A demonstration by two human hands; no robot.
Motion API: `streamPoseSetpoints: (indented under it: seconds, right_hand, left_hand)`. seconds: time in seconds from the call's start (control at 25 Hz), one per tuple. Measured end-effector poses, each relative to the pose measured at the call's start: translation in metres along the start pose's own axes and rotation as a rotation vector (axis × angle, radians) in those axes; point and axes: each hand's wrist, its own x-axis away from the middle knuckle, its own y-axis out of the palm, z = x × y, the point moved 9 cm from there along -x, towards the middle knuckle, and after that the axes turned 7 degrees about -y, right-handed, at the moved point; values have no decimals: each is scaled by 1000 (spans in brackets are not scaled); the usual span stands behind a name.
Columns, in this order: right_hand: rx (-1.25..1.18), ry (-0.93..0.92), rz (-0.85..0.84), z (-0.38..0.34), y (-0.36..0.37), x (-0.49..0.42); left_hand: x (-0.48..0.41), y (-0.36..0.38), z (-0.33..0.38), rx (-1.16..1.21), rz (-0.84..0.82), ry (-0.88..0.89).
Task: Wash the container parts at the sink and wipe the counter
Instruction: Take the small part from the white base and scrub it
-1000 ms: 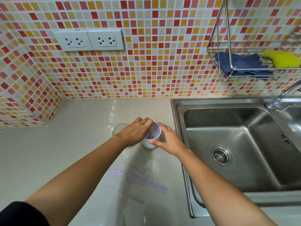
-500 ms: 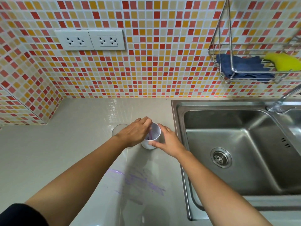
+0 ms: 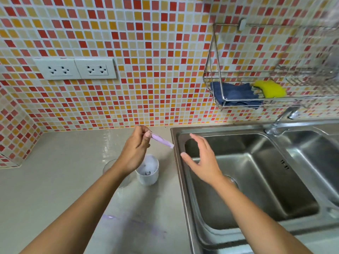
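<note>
We see the left hand (image 3: 134, 153) up off the desk (image 3: 55, 180), thumb and fingers pinching a purple part (image 3: 162, 140) by its top end. The part is a thin stick, tilted, sloping down to the right. Its low tip sits just short of the left rim of the sink (image 3: 266, 162), touching nothing. Right hand (image 3: 203, 162) has fingers straight and spread, gripping nothing, in the air over the near-left corner of the left basin. Hands are apart, the purple tip between them. White cup (image 3: 148, 170) stands upright on the desk, just left of the sink rim, right below the left hand. Something small and dark lies at its bottom; we can't tell what. A clear part (image 3: 110, 165) sits just left of the cup, mostly behind the left forearm; lid or glass, we can't tell. Purple smear (image 3: 135, 224) on the desk nearer to us, between the two forearms, streaks running left to right. Sink is steel, two basins; the drain of the left one is half hidden by the right wrist. Tap (image 3: 278, 121) stands at the back between the basins. Wire rack (image 3: 293, 97) hangs on the tiles (image 3: 146, 52) above the sink, holding a blue cloth (image 3: 234, 94) and a yellow sponge (image 3: 269, 88) side by side. Two white sockets (image 3: 75, 68) on the tiles at left, above the desk.
</note>
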Motion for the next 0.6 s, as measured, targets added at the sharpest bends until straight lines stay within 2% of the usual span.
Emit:
streamPoseSetpoints:
  seconds: [0.08, 0.16, 0.28, 0.44, 0.48, 0.6]
  right_hand:
    - [88, -60, 213, -4, -63, -7]
    - [192, -117, 395, -5, -125, -12]
    - [352, -117, 507, 9, -203, -27]
    - [563, 2, 521, 46, -278, -67]
    - [604, 57, 481, 61, -288, -79]
    - [646, 297, 149, 127, -297, -117]
  left_hand:
    - [0, 32, 5, 254, -52, -72]
    - [0, 68, 10, 371, -75, -117]
    - [4, 124, 19, 462, -55, -167]
    - [-4, 177, 43, 491, 2, -164]
    - [-6, 187, 52, 486, 14, -151]
    - [-3, 218, 80, 495, 103, -143]
